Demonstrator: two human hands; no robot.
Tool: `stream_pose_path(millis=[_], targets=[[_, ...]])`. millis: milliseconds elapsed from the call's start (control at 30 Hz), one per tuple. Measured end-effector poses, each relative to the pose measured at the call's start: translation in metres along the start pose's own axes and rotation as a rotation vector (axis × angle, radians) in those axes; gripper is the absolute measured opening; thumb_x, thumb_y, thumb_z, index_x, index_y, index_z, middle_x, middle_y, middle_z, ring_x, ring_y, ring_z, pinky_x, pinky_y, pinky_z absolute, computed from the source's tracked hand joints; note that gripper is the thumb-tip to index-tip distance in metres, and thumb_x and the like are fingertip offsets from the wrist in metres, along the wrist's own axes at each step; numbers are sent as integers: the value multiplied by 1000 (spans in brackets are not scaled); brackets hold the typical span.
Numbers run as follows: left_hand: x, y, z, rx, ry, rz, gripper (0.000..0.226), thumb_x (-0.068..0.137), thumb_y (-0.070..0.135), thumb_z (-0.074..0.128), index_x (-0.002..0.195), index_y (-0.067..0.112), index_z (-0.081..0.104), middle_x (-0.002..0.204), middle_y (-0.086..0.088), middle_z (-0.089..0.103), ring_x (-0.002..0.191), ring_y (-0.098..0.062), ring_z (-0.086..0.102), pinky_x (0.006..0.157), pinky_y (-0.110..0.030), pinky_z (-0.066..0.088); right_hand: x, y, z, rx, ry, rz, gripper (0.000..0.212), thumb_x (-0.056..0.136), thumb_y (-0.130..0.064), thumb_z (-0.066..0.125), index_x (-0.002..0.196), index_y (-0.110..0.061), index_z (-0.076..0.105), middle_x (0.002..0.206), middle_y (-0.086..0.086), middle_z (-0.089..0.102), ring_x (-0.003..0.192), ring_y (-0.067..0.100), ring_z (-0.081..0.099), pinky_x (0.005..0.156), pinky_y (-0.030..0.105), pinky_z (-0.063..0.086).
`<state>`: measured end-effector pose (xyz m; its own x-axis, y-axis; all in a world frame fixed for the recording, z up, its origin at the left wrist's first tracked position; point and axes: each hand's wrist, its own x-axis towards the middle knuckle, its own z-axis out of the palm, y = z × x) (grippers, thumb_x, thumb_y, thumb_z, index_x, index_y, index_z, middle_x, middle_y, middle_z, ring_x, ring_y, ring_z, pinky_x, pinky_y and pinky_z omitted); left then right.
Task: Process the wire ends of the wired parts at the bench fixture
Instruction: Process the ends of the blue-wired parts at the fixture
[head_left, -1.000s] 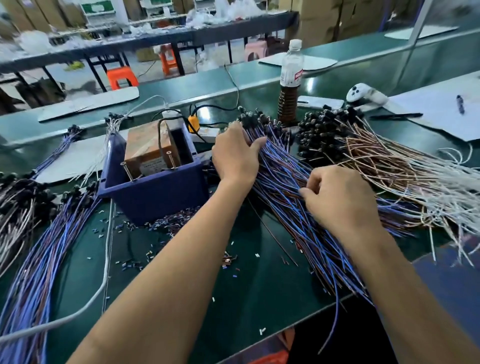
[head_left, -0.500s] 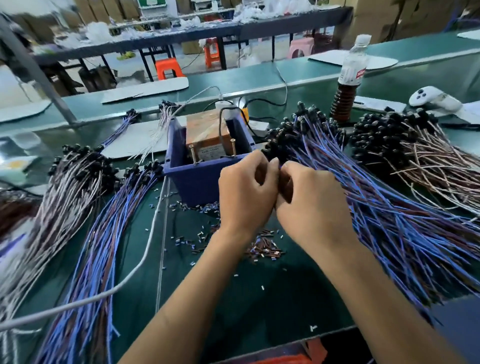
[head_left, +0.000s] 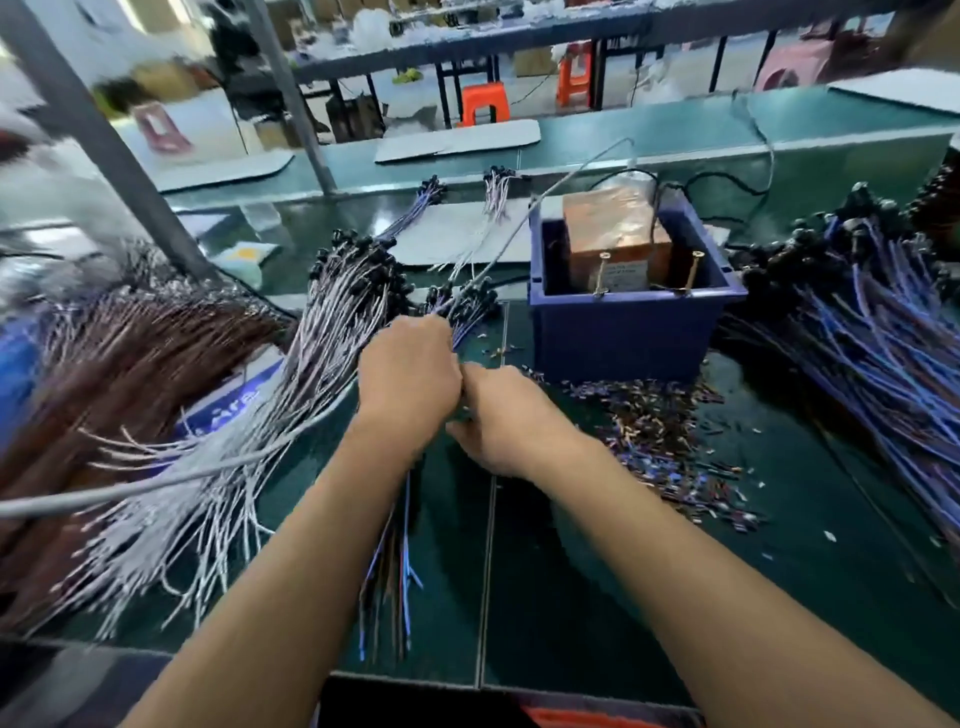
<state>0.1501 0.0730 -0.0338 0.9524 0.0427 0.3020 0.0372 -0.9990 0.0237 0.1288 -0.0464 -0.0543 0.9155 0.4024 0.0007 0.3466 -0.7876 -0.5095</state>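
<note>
Both hands, left (head_left: 408, 371) and right (head_left: 506, 421), touching, each grip curled round one blue wire bundle (head_left: 389, 561) above the worktop (head_left: 571, 597), ends trailing toward 6 o'clock, probably evened for the fixture (head_left: 631, 291) at 1 o'clock.

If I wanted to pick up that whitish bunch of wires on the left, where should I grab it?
Probably grip the whitish wire bunch around its narrow upper part, just below the black caps, coming from above. There the wires lie close together; lower down they fan out loosely across the green bench, so one hand would catch only some.
</note>
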Motion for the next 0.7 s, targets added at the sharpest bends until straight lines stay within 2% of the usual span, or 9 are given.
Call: stream_pose_path(millis=[67, 133, 233, 333, 400, 533, 567, 633, 700], targets=[[14, -4, 2, 12, -42, -12, 15, 96, 22, 62, 106, 14, 70, 107, -12, 70, 100, -35, 69, 77, -39, 50, 16, -2, 4, -113, -68, -9, 44, 99, -36, 61, 131, -9, 46, 122, 20, 64, 113, 42, 63, 78, 37, 45], [26, -1, 4, -27, -84, -28, 18, 95, 27, 70, 107, 14, 71, 109, -12, 68, 103, -36, 68, 77, -39, 49, 27, 0, 4, -139, -101, 36, 55, 103, -45, 56, 138, -5, 43, 126, 22, 63, 117, 42, 61, 77, 38, 41], [44, 5, 10, -32, -142, -65, 34, 92, 35, 76, 113, 10, 67, 118, -16, 67, 111, -39, 66, 85, -42, 52, 33, 3, 6, -171, -104, 52, 55, 105, -47, 51, 141, -6, 44, 129, 23, 64, 119, 42, 60, 77, 38, 41], [51, 9, 17, -18, -153, -76, 23, 94, 9, 64, 116, 3, 65, 122, -21, 66, 114, -42, 65, 89, -45, 53, 31, 7, 9, -212, -89, 11, 49, 107, -45, 48, 135, -4, 47, 130, 21, 63, 118, 42, 60, 77, 38, 39], [51, 10, 20, -31, -142, -83, 26, 90, 1, 57, 115, 1, 63, 121, -23, 66, 113, -44, 65, 87, -45, 52, 31, 9, 8, -201, -90, 6, 47, 107, -44, 47, 132, -4, 49, 129, 21, 63, 117, 42, 61, 76, 37, 36], [51, 4, 17, -134, -179, -158, 14, 85, 12, 64, 96, 15, 57, 116, -15, 66, 107, -38, 65, 77, -37, 42, 29, 7, 5, -151, -76, 27, 44, 106, -45, 50, 125, -5, 49, 119, 23, 67, 112, 43, 63, 73, 36, 36], [52, 2, 18, -168, -186, -172, 13, 84, 16, 65, 92, 14, 55, 113, -14, 68, 103, -36, 65, 75, -35, 42, 27, 7, 4, -130, -75, 35, 45, 105, -46, 50, 125, -6, 48, 115, 23, 68, 110, 43, 63, 73, 36, 36], [53, 2, 19, -273, -164, -187, 18, 83, 23, 65, 93, 8, 64, 105, -12, 70, 99, -34, 63, 75, -32, 42, 25, 6, 4, -97, -81, 47, 49, 104, -51, 48, 128, -8, 45, 110, 21, 69, 107, 41, 64, 73, 38, 39], [50, 6, 20, -428, -103, -217, 21, 86, 26, 61, 93, 6, 65, 99, -12, 69, 97, -34, 62, 74, -33, 41, 24, 4, 2, -100, -98, 52, 56, 103, -56, 48, 135, -11, 44, 116, 19, 68, 108, 41, 64, 73, 39, 41]])
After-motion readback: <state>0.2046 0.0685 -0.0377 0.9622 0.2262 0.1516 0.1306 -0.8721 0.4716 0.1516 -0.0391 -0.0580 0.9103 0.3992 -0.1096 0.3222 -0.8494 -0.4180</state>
